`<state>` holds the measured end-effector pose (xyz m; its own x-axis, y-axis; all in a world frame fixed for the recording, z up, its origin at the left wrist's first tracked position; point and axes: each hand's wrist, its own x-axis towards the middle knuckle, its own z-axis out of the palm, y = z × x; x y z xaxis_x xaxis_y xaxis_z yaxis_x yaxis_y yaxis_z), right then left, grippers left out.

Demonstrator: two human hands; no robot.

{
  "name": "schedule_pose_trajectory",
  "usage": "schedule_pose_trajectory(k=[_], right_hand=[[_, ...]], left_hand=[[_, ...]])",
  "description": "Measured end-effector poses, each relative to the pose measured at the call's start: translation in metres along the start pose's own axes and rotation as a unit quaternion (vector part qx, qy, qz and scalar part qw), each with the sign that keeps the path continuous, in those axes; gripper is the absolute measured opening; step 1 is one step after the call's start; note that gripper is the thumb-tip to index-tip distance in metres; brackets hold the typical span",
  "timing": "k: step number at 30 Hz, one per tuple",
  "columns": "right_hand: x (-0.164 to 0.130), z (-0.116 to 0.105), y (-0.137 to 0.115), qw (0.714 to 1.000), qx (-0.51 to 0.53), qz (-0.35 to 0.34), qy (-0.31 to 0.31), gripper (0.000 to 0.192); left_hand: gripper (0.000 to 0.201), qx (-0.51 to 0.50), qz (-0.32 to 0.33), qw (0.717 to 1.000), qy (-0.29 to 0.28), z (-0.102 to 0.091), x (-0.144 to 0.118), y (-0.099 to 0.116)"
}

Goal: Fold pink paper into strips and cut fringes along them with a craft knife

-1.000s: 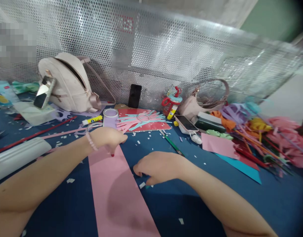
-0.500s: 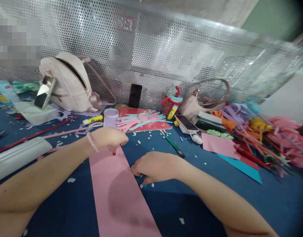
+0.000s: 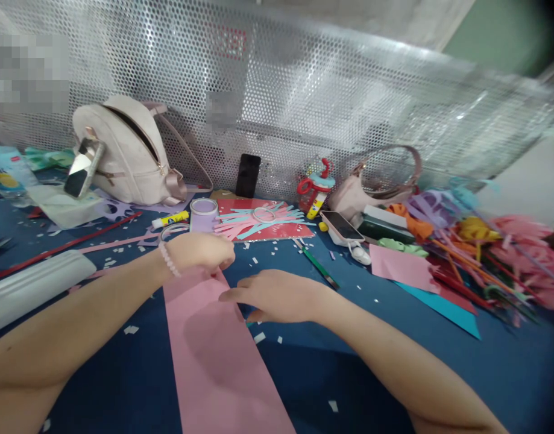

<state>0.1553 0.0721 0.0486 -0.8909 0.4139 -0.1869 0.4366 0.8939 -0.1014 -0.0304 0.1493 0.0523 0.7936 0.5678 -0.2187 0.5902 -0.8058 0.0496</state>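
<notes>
A long pink paper strip (image 3: 213, 355) lies on the blue table (image 3: 439, 367), running from the near edge away from me. My left hand (image 3: 199, 252), with a bead bracelet at the wrist, pinches the strip's far end. My right hand (image 3: 272, 295) lies flat, fingers stretched left, with the fingertips on the strip's right edge. A small teal scrap shows just under that hand.
Behind stand a beige backpack (image 3: 123, 150), a tape roll (image 3: 203, 214), a glue stick (image 3: 169, 220), a black phone (image 3: 248, 175), a red sheet with cut strips (image 3: 263, 220), scissors (image 3: 313, 184), a white phone (image 3: 340, 226). Coloured paper and sticks (image 3: 475, 253) pile at the right. A mesh wall (image 3: 304, 102) closes the back.
My right hand has slid left and up, from beside the strip onto its right edge, with fingers now extended. My left hand stays on the far end, fingers curled tighter.
</notes>
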Motion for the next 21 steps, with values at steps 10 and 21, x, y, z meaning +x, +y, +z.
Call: schedule_pose_trajectory(k=[10,21], right_hand=[[-0.004,-0.009,0.014,0.993,-0.086,0.004,0.075,0.032],[-0.061,-0.023,0.011,0.96,-0.228,0.16,0.022,0.028]], left_hand=[[0.017,0.053,0.043,0.987,0.144,-0.037,-0.006,0.007],[0.038,0.074,-0.012,0.983,0.165,-0.015,-0.022,0.064]])
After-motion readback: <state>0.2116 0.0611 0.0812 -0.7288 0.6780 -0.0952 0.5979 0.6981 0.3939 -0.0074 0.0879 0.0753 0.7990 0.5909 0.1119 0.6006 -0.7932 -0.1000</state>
